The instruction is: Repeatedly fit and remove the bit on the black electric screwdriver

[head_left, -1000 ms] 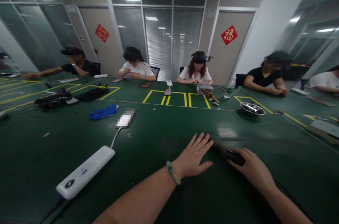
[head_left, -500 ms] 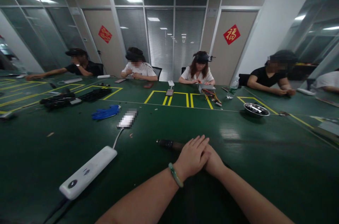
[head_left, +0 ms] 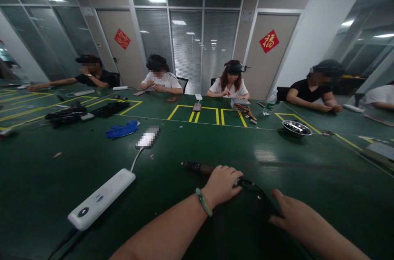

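My left hand [head_left: 224, 184], with a green bangle at the wrist, is wrapped over a dark corded electric screwdriver [head_left: 201, 167]. The tool lies on its side on the green table, its tip pointing left and its middle hidden under my fingers. From its rear end a black cord [head_left: 260, 188] runs right and down. Beside the cord is my right hand [head_left: 287, 210], thumb and fingers apart; the cord passes behind or between them, and I cannot tell whether it touches. A small shiny brass-coloured bit [head_left: 259, 197] shows between tool and right hand.
A white power strip [head_left: 103, 198] lies at the left, wired to a phone [head_left: 147, 137]. A blue glove [head_left: 123, 129] lies beyond. At the right sits a metal bowl [head_left: 297, 128], near a water bottle [head_left: 270, 103]. Several people work across the table [head_left: 191, 141].
My right hand has moved away from under my left hand, to the right and nearer me, and its fingers have spread. The screwdriver's rear end and cord are now uncovered.
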`<state>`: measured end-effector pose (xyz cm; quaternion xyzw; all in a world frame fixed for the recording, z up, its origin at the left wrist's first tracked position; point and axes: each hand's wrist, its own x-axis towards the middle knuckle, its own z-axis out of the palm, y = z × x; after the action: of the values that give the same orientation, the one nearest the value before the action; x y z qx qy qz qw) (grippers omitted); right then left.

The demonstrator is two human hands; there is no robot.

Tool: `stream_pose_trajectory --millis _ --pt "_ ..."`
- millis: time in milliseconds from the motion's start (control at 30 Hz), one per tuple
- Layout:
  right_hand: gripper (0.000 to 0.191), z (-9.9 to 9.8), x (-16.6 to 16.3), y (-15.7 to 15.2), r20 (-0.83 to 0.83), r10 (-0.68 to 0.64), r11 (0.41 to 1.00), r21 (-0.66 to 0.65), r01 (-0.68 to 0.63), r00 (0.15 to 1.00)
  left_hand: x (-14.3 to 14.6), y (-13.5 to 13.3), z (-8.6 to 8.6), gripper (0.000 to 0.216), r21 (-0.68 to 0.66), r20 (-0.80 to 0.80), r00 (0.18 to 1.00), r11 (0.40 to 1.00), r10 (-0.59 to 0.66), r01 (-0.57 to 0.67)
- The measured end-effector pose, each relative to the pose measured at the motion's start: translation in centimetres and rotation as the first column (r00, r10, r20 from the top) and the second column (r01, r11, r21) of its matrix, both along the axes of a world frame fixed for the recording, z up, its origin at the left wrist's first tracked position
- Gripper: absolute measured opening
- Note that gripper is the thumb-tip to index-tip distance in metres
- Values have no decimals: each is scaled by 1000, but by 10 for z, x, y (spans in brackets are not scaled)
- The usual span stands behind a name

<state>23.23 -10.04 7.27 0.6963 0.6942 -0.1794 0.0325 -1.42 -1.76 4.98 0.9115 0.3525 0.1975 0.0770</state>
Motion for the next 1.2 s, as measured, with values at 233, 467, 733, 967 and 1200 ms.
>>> stream_pose_trajectory --millis 233,467,733,967,1200 --pt "15 0 -29 -16 -45 42 999 18 -41 998 4 -5 2 28 30 -37 999 999 20 -19" --pt "28 3 -21 -5 -230 91 995 -15 -97 969 4 -6 0 30 37 -49 999 999 23 -21" --pt "36 -24 -30 36 -727 -20 993 -94 -70 687 5 -3 -3 30 40 -50 999 999 20 -18" --pt "30 -29 -42 53 -581 14 976 185 116 814 8 -2 -3 30 63 -38 999 998 31 -29" --pt "25 -40 -20 50 -682 -65 937 210 280 729 15 -5 -5 22 76 -27 999 997 37 -34"
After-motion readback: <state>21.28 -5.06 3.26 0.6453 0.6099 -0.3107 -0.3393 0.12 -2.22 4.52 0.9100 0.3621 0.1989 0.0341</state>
